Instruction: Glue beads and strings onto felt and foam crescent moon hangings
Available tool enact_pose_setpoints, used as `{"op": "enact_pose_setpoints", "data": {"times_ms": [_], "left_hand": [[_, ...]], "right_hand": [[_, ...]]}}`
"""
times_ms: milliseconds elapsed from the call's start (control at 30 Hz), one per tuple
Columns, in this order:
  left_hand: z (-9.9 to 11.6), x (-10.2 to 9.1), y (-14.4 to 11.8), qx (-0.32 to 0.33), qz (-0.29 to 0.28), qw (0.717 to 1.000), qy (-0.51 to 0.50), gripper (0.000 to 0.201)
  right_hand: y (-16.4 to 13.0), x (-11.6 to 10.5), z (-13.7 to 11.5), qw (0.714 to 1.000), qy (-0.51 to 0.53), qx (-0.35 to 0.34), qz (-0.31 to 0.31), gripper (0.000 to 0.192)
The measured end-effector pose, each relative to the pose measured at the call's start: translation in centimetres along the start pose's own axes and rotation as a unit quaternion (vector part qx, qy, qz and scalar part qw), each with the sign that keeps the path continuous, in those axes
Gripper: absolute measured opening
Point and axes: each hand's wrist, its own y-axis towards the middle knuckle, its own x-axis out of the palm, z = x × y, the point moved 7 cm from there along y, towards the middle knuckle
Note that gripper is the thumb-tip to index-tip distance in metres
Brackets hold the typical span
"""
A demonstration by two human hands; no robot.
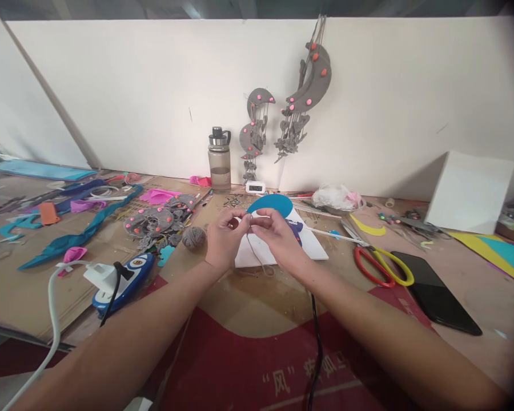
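Note:
My left hand (223, 238) and my right hand (279, 235) meet over a white board (246, 257), thumbs and index fingers pinched together. Between them they hold a strand of grey yarn (253, 249), whose loose end hangs down and curls on the board. What exactly lies between the fingertips is small and partly hidden. Behind my hands is a blue disc (272, 202). A dark blue tool, apparently a glue gun (295, 229), lies partly hidden behind my right hand with a white stick (334, 234) pointing right. Left of my left hand sits a ball of grey yarn (193, 238).
Scissors (379, 265) and a black phone (439, 291) lie at the right. A power strip (131, 279) with cables is at the left, near grey felt pieces (154, 222). A bottle (220, 162) stands behind; grey moon ornaments (312, 80) hang on the white panel.

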Motion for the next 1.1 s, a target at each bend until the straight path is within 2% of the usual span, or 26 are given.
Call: {"op": "enact_pose_setpoints", "data": {"times_ms": [100,300,400,600,767,867,967,1100], "left_hand": [[-0.2,0.1,0.1,-0.025,-0.004,1.000,-0.018,0.012],[-1.3,1.0,-0.1,-0.105,-0.048,0.988,-0.098,0.019],[-1.5,1.4,-0.4,-0.126,-0.059,0.982,-0.125,0.020],[-1.2,2.2,-0.9,-0.154,-0.074,0.968,-0.185,0.020],[-0.8,2.9,-1.3,-0.190,-0.119,0.940,-0.257,0.022],[-0.6,3.6,-1.6,-0.220,-0.168,0.910,-0.307,0.024],[-0.5,4.3,-1.9,-0.260,-0.229,0.866,-0.360,0.024],[-0.6,4.8,-2.4,-0.308,-0.286,0.821,-0.387,0.024]], "right_hand": [[0.6,0.1,0.8,0.998,0.046,0.039,0.019,0.024],[0.9,-1.4,0.5,0.994,0.035,-0.015,0.100,0.023],[0.8,-1.6,0.5,0.992,0.047,-0.028,0.117,0.023],[0.6,-1.8,0.8,0.989,0.066,-0.010,0.131,0.024],[0.5,-1.9,0.2,0.988,0.098,-0.002,0.119,0.024],[0.5,-1.8,-0.1,0.987,0.125,0.015,0.095,0.026],[0.6,-1.7,-0.5,0.989,0.136,0.033,0.041,0.029],[0.6,-1.5,-1.6,0.994,0.084,0.036,-0.053,0.028]]}}
